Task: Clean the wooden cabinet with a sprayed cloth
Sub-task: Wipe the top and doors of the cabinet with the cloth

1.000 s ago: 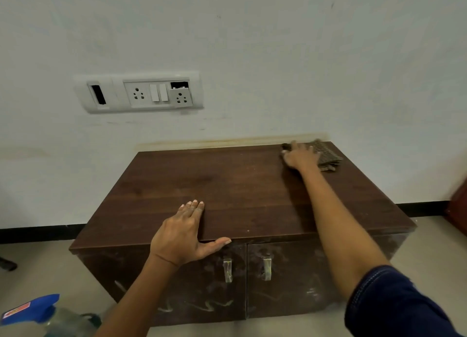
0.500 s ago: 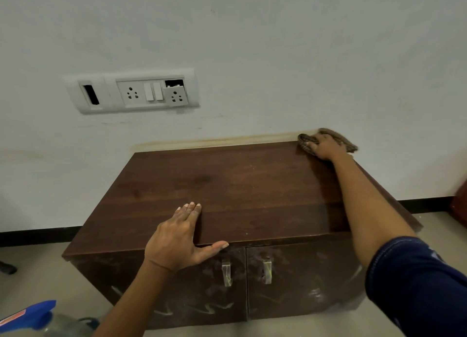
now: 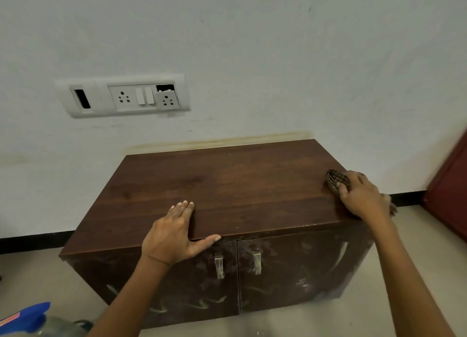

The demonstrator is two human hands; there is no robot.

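Observation:
A low dark wooden cabinet (image 3: 227,185) stands against the white wall, its two front doors smeared with pale marks. My left hand (image 3: 171,233) lies flat on the top at the front edge, fingers straight, thumb over the edge. My right hand (image 3: 361,197) presses a brown patterned cloth (image 3: 334,181) onto the top at its right edge, near the front corner. Most of the cloth is hidden under the hand; a bit hangs over the side.
A spray bottle with a blue head (image 3: 27,316) lies on the floor at the lower left. A switch and socket panel (image 3: 123,96) sits on the wall above the cabinet. A dark red door (image 3: 452,185) borders the right. Two metal handles (image 3: 237,263) are on the cabinet doors.
My right hand slid the cloth from the back right corner forward along the right edge toward the front corner. My left hand stayed in place.

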